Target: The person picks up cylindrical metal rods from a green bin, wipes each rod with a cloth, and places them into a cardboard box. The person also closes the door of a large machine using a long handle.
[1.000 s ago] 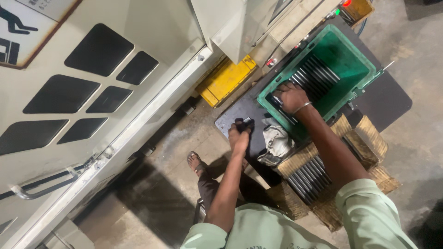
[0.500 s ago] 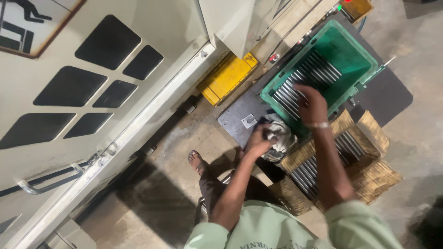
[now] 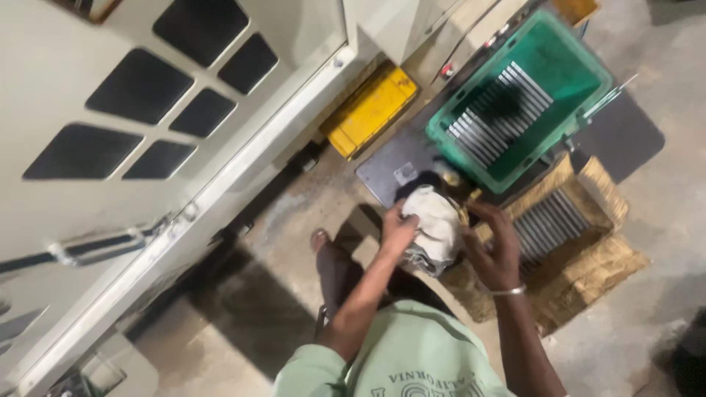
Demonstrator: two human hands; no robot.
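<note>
Hands first: left hand (image 3: 397,224) closed on the near-left edge of a bundled white cloth (image 3: 435,228); right hand (image 3: 494,254) curled against the cloth's right side, fingers toward a small brass-coloured part (image 3: 465,213) at the cloth's 1 o'clock. Whether the right hand actually pinches that part cannot be told. Cloth held between both hands, just above the near edge of a dark grey plate (image 3: 390,173) lying on the floor.

Hazards, left to right:

At 9 o'clock from the hands, large cream machine door (image 3: 184,125) with dark window panels. Low risk; well apart from the hands.

At 11 o'clock, yellow block (image 3: 371,110) at the machine base. Possible snag for trailing cloth if swung that way.

At centre, loose cloth folds. Risk of the small part slipping out through a fold and dropping onto the concrete floor (image 3: 294,220), beside the bare foot (image 3: 320,239) at 8 o'clock. Cause: grip on fabric only, not on the part.

At 1 o'clock, green plastic crate (image 3: 573,55) with a row of grey metal rods (image 3: 493,121) inside. Risk of a knock disturbing the row if the right forearm lifts without clearance.

At 3 o'clock, woven straw-coloured basket (image 3: 610,198) holding more grey rods (image 3: 548,220), just beside the right wrist. Risk of the metal bangle (image 3: 507,291) catching the frayed rim.
</note>
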